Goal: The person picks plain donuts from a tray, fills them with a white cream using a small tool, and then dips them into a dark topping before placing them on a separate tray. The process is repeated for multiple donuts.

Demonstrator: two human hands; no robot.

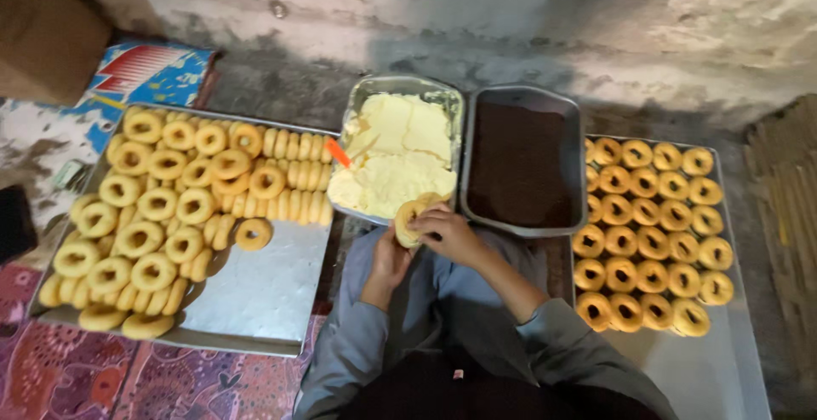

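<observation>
Nearest the camera, grey sleeves (442,335) over the lap, above a patterned red mat (128,382) on the floor. Just beyond, both hands raised together over the knees: left hand (389,260) cupped under a ring biscuit (411,216), grip closed on its lower edge; right hand (449,231) laid over the same ring biscuit from the right, fingers curled against it. Biscuit held just at the near rim of the cream tray (362,97), a foil tray heaped with pale yellow cream, an orange spatula (338,153) stuck in at its left side. Beside it to the right and touching it, a dark metal pan (579,131) filled with brown crumbs. To the left, a large steel tray (264,292) crowded with plain rings, flat and stacked on edge, its near right part bare. To the right, another steel tray (706,369) with darker filled rings in neat rows. Farthest, a rough grey wall (511,11) and a colourful box (153,71) at the left.
</observation>
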